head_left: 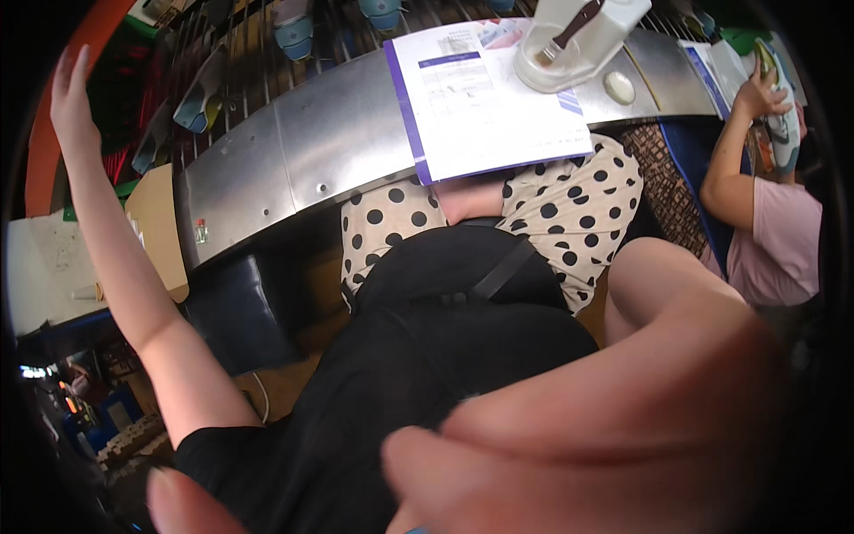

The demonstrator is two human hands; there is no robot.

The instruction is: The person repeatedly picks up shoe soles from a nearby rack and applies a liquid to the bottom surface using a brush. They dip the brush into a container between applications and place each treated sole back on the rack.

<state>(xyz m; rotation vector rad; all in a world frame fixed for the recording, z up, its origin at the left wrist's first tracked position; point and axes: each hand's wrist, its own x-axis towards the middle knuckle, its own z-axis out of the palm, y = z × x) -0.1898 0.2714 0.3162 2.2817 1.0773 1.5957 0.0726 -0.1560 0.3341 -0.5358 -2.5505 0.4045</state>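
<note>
My left arm reaches out to the far left, and my left hand (75,107) is raised there beside an orange curved edge (43,142). Its fingers are stretched and apart, with nothing seen in them. My right hand (551,463) is very close and blurred at the lower right, its fingers curled. A sliver of something light blue (414,530) shows below it at the bottom edge; what it is stays hidden. A blurred fingertip (182,505) pokes in at the lower left. A white sheet with a purple border (498,125) lies on the metal bench edge before me.
A translucent tub (534,73) holds a brush (574,28). Near it are a small white round dish (619,87) and a thin stick (642,78). Light-blue shoe pieces (294,37) sit along a slatted rack. At right, a co-worker's hand (761,93) holds a shoe (785,133).
</note>
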